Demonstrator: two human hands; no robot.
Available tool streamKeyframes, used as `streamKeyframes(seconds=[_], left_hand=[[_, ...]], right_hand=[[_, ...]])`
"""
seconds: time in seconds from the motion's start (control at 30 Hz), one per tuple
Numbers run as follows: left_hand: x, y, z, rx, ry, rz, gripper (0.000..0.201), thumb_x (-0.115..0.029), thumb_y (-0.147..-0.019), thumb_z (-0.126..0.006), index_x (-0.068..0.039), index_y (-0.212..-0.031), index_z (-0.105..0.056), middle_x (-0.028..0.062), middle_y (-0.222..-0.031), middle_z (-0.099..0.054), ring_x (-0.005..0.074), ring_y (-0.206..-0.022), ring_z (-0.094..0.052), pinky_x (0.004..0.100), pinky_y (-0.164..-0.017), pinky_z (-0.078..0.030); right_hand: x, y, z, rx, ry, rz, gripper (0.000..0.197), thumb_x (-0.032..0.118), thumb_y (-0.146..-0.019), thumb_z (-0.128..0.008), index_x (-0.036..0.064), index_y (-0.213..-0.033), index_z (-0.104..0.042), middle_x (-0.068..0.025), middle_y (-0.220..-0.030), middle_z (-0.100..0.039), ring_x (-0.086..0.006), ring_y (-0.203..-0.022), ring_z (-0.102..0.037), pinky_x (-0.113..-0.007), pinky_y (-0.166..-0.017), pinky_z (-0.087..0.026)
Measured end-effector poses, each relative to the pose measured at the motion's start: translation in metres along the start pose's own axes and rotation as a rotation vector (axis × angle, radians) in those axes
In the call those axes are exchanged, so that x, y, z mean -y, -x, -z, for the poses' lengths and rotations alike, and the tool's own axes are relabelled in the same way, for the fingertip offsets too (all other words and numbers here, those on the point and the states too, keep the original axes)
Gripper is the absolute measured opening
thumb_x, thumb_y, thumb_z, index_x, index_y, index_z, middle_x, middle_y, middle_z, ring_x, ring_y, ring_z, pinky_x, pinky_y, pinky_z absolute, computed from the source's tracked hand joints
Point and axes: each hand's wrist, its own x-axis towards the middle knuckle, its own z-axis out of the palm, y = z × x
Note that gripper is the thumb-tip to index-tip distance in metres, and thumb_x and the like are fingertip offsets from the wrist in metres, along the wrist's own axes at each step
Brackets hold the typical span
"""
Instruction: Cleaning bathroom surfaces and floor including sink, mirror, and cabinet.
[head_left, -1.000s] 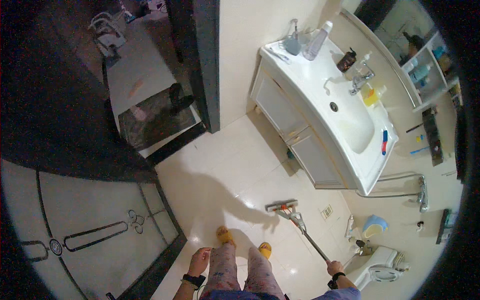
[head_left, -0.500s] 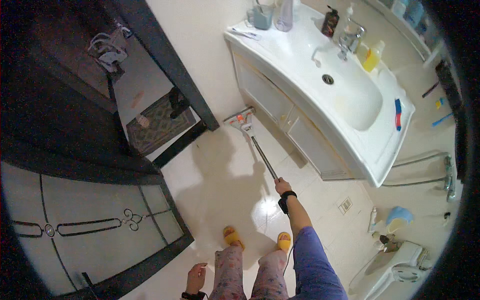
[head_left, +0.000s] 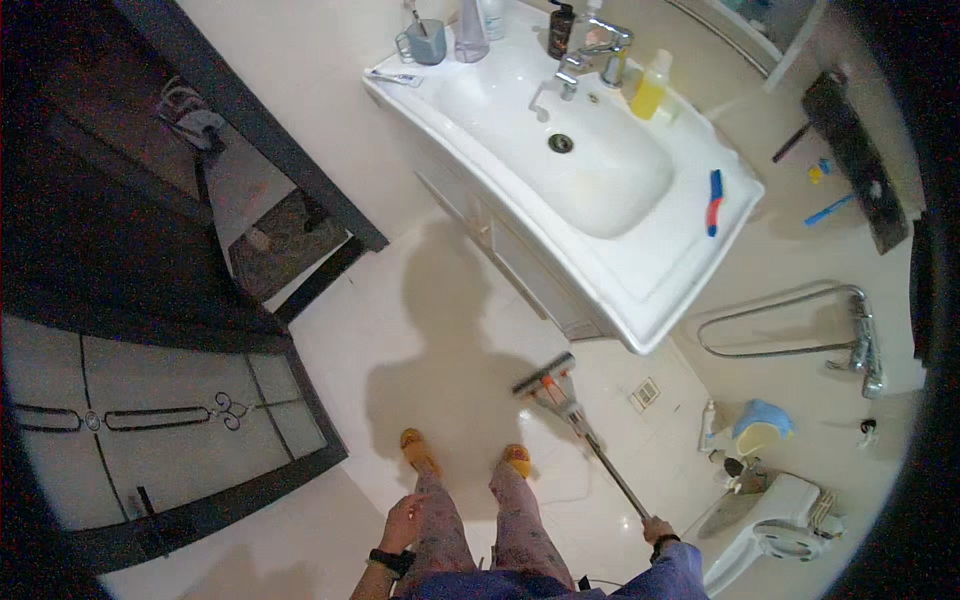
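Observation:
My right hand (head_left: 655,531) is wrapped round the grey pole of a sponge mop (head_left: 615,472). The mop's wide head (head_left: 543,376), with orange parts, is at the pole's far end, over the pale tiled floor in front of the washbasin cabinet. Loosely held beside my left thigh, my left hand (head_left: 404,522) has nothing in it, its fingers partly apart. A dark band circles each wrist. My feet, in yellow slippers (head_left: 418,452), stand left of the mop head.
A white washbasin (head_left: 610,190) on a cabinet fills the far right, with bottles, a cup and a blue-red item on top. A floor drain (head_left: 645,394) lies right of the mop head. The toilet (head_left: 775,530) is at right, a dark-framed glass door (head_left: 200,430) at left.
The mop head has come back from the far cabinet corner towards me and to the right. My right hand drew the pole back and right. The view has shifted right.

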Motion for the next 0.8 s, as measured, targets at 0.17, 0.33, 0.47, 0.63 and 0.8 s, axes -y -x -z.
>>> streamKeyframes(seconds=[0.17, 0.33, 0.47, 0.63, 0.8], left_hand=[[0.008, 0.011, -0.039, 0.079, 0.067, 0.078, 0.02, -0.009, -0.087, -0.049, -0.003, -0.106, -0.053, 0.0122, -0.095, -0.061, 0.0193, -0.082, -0.061, 0.0312, -0.069, -0.048], [-0.005, 0.036, -0.048, 0.001, 0.162, 0.121, 0.022, -0.012, -0.085, -0.049, -0.004, -0.105, -0.056, 0.0131, -0.091, -0.063, 0.0203, -0.082, -0.06, 0.0286, -0.071, -0.048], [-0.028, 0.058, -0.036, -0.075, 0.214, 0.051, 0.023, -0.01, -0.085, -0.049, -0.004, -0.106, -0.056, 0.012, -0.098, -0.062, 0.0194, -0.088, -0.059, 0.0287, -0.073, -0.047], [0.006, 0.078, -0.04, -0.144, 0.006, 0.079, 0.022, -0.008, -0.086, -0.048, -0.005, -0.107, -0.055, 0.0106, -0.099, -0.061, 0.0195, -0.085, -0.059, 0.0303, -0.072, -0.048], [0.023, 0.099, -0.036, -0.237, -0.006, 0.114, 0.021, -0.007, -0.086, -0.048, -0.005, -0.106, -0.056, 0.0088, -0.094, -0.061, 0.0172, -0.08, -0.059, 0.029, -0.067, -0.047]], right_hand=[[-0.041, 0.083, 0.044, -0.206, -0.12, -0.165, 0.051, 0.048, -0.086, -0.035, 0.0037, -0.092, -0.06, -0.0203, -0.096, -0.06, -0.0361, -0.092, -0.057, -0.043, -0.083, -0.044], [-0.012, 0.112, 0.099, -0.391, -0.186, -0.1, 0.048, 0.046, -0.085, -0.041, 0.0039, -0.078, -0.063, -0.0207, -0.078, -0.062, -0.0367, -0.078, -0.06, -0.045, -0.069, -0.047], [0.051, 0.076, 0.135, -0.423, -0.332, 0.02, 0.052, 0.048, -0.086, -0.039, 0.0007, -0.079, -0.06, -0.0222, -0.083, -0.061, -0.039, -0.082, -0.057, -0.046, -0.073, -0.045], [0.18, -0.033, 0.206, -0.473, -0.38, 0.166, 0.059, 0.049, -0.089, -0.029, -0.0007, -0.094, -0.06, -0.0229, -0.096, -0.06, -0.0388, -0.093, -0.055, -0.045, -0.08, -0.044], [0.207, -0.058, 0.207, -0.36, -0.326, 0.15, 0.06, 0.049, -0.09, -0.026, -0.0011, -0.104, -0.056, -0.023, -0.104, -0.057, -0.0369, -0.099, -0.054, -0.044, -0.085, -0.044]])
